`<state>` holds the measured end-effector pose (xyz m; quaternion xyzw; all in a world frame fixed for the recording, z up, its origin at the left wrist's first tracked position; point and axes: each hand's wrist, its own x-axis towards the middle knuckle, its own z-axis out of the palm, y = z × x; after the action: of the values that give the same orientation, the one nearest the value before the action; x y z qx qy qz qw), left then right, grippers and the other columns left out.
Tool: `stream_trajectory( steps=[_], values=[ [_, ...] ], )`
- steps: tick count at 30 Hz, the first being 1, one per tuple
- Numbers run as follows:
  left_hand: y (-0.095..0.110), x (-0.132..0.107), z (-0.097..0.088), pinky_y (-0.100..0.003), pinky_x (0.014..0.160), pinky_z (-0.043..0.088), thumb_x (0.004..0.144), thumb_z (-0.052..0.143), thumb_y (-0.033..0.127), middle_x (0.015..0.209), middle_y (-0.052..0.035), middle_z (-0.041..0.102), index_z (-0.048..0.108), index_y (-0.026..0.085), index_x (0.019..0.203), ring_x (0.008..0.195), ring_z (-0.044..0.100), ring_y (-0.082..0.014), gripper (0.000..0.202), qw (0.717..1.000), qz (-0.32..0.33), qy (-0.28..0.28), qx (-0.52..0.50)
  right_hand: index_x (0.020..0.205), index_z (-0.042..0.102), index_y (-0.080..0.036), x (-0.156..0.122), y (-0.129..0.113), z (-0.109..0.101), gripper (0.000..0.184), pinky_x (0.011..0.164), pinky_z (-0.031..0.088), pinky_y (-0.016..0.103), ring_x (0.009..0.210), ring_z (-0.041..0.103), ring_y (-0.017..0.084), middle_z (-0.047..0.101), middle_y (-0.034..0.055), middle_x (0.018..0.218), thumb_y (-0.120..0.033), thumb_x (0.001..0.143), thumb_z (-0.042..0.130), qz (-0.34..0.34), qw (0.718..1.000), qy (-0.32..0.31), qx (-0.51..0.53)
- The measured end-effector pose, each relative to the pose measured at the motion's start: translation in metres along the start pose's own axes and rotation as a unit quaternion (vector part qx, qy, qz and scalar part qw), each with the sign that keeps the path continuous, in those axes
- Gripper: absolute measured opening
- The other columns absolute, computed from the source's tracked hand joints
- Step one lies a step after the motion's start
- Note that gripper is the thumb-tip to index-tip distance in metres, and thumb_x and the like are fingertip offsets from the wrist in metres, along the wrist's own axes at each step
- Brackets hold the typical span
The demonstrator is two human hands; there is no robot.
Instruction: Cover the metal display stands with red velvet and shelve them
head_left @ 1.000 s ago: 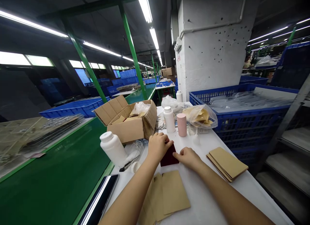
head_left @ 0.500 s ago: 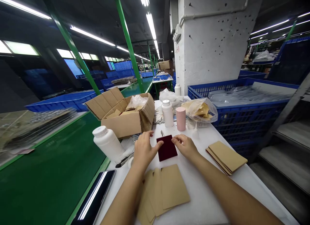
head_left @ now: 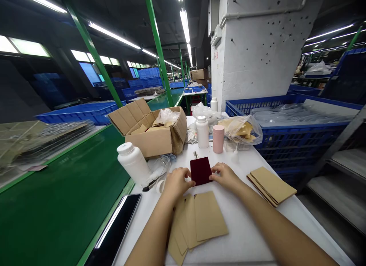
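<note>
A dark red, velvety square pad [head_left: 201, 170] is tilted up slightly over the white table, near its middle. My left hand [head_left: 177, 182] grips the pad's left edge, its thumb at the lower left corner. At the right edge, my right hand [head_left: 227, 177] pinches the pad between thumb and fingers. Just behind the pad, a small metallic tool [head_left: 196, 154] pokes out, mostly hidden. Below my hands, several tan paper sleeves [head_left: 210, 216] lie fanned out on the table, partly covered by my left forearm.
A stack of tan sleeves [head_left: 271, 185] lies on the right. Behind stand a white bottle [head_left: 202, 132], a pink bottle [head_left: 218, 139] and an opened cardboard box [head_left: 151, 142]. A large white bottle [head_left: 133, 163] and a phone-like black slab [head_left: 114, 231] are left; a blue crate [head_left: 297, 136] borders the table.
Both hands have closed on the pad's side edges, and its near side now tips up a little. The whole view has shifted slightly, so things appear further right.
</note>
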<state>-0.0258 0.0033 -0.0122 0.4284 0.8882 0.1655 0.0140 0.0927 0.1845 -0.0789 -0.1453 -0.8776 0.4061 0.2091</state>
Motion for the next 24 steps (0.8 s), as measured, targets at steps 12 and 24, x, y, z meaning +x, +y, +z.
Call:
stream_trajectory(
  steps=[12, 24],
  values=[
    [-0.006, 0.006, 0.012, -0.03, 0.07, 0.044, 0.083, 0.052, 0.042, 0.09, -0.0049, 0.067, 0.064, 0.019, 0.096, 0.083, 0.06, -0.0224, 0.029, 0.98, 0.043, -0.03, -0.192, 0.083, 0.067, -0.018, -0.001, 0.0, 0.001, 0.014, 0.079, 0.041, 0.033, 0.089, 0.053, 0.022, 0.061, 0.0054, 0.086, -0.025, 0.071, 0.065, -0.03, 1.0, 0.001, -0.002],
    [0.029, -0.014, -0.001, -0.028, 0.061, 0.051, 0.077, 0.062, 0.057, 0.088, -0.0105, 0.07, 0.059, 0.011, 0.102, 0.072, 0.064, -0.02, 0.052, 0.846, 0.033, 0.021, -0.532, 0.088, 0.052, -0.018, -0.034, -0.067, -0.004, 0.034, 0.059, 0.047, 0.025, 0.07, 0.062, 0.017, 0.068, 0.0033, 0.079, -0.043, 0.075, 0.071, -0.011, 0.943, 0.134, 0.303]
  ],
)
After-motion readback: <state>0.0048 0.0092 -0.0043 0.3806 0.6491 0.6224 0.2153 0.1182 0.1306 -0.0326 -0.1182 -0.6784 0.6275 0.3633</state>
